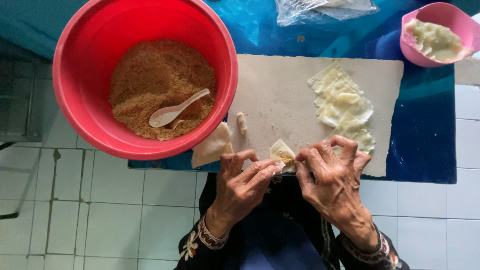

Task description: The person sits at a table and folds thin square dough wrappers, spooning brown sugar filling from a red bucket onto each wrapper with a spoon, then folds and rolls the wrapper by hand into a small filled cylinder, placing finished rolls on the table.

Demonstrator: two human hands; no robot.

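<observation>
Looking down, we see our left hand (243,180) and right hand (331,172) meeting at the near edge of a grey board (280,95) on the blue counter (425,130). Both hands pinch one small dough wrapper (281,150) between thumb and fingertips, our left from its left side, our right from its right; the wrapper is partly folded, with a little brown filling showing at its lower edge. It sits over the board's near edge, between our two hands.

We count two bowls. One large red bowl (75,100) stands at the left, overlapping the board's left end, and holds brown crumbly filling (160,80) with one white spoon (176,109) lying on top, its handle pointing up and right. One small pink bowl (425,52) stands at the far right, just beyond the board's corner, and holds a pale paste (435,39).

On the right part of the board lies one overlapping stack of flat pale wrappers (345,107); we cannot count its sheets exactly. One folded pale piece (212,146) lies by the red bowl's rim at the board's near left corner, and one small dough scrap (242,122) lies just right of it. One clear plastic bag (320,9) lies at the far edge of the counter. White floor tiles (125,220) show below.
</observation>
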